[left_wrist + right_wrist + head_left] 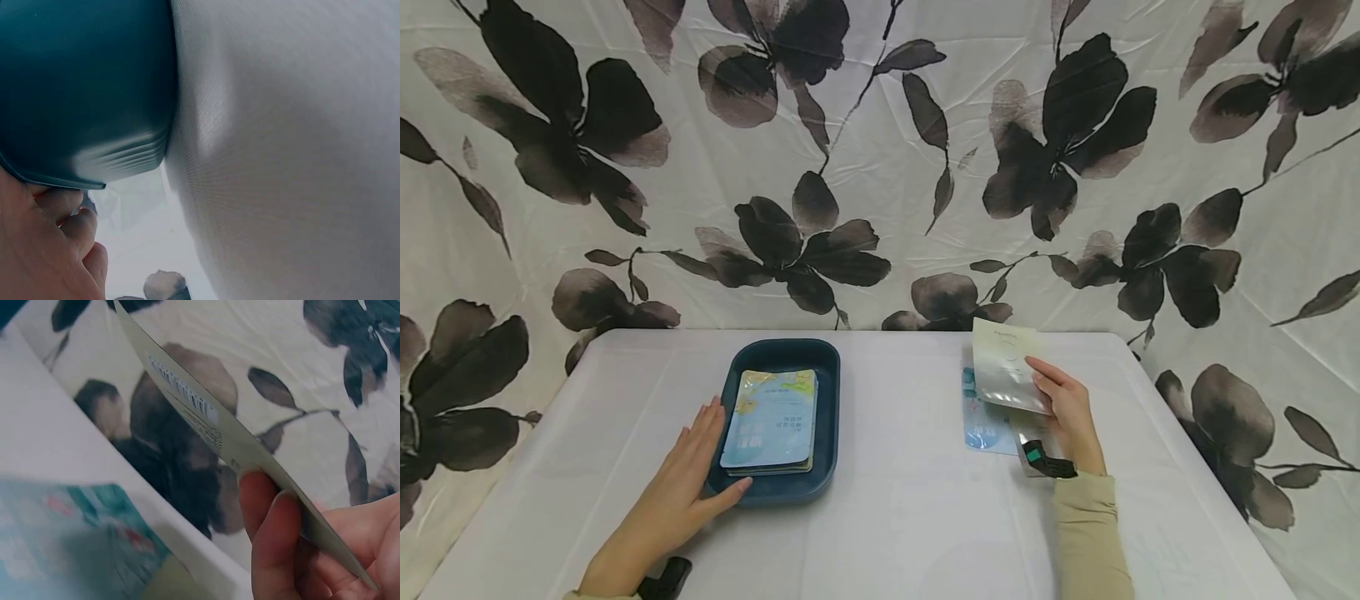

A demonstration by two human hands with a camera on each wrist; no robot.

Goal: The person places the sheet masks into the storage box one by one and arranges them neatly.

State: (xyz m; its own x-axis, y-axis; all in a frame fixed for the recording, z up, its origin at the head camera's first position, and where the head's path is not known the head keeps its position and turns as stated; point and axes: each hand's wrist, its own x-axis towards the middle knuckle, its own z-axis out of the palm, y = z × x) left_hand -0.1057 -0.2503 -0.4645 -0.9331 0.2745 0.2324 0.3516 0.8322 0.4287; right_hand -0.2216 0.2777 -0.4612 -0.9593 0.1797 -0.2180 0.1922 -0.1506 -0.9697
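From the head camera, a white tabletop (895, 517) stands before a floral curtain (880, 150) with dark leaves and blossoms. A dark blue tray (829, 400) sits left of centre on the tabletop, and a stack of light blue packets (771, 421) lies inside it. The left hand (688, 483) rests against the tray's left side with its fingers straight along the rim and the thumb at the near corner; it grasps nothing. On the right, the right hand (1067, 412) holds a pale silvery packet (1007, 367) lifted off the tabletop, thumb on the front face and fingers behind. Below this packet a blue packet (981, 429) lies flat on the tabletop, and another pale one shows partly beneath the hand. A beige sleeve (1090, 533) covers the right forearm, and a dark strap (1047, 462) sits at the wrist.

From the left wrist camera, the tray's (81, 87) curved dark wall fills the upper left, standing on the white cloth of the tabletop (287, 156). The fingers (69, 215) of the left hand lie just under the tray's rim, touching it.

From the right wrist camera, the pale packet (206, 425) is seen edge-on, tilted, with small print on it. The right hand's fingers (269, 531) pinch it near its lower end. The blue packet (69, 544) lies blurred on the tabletop at the lower left, with the curtain (312, 381) behind.
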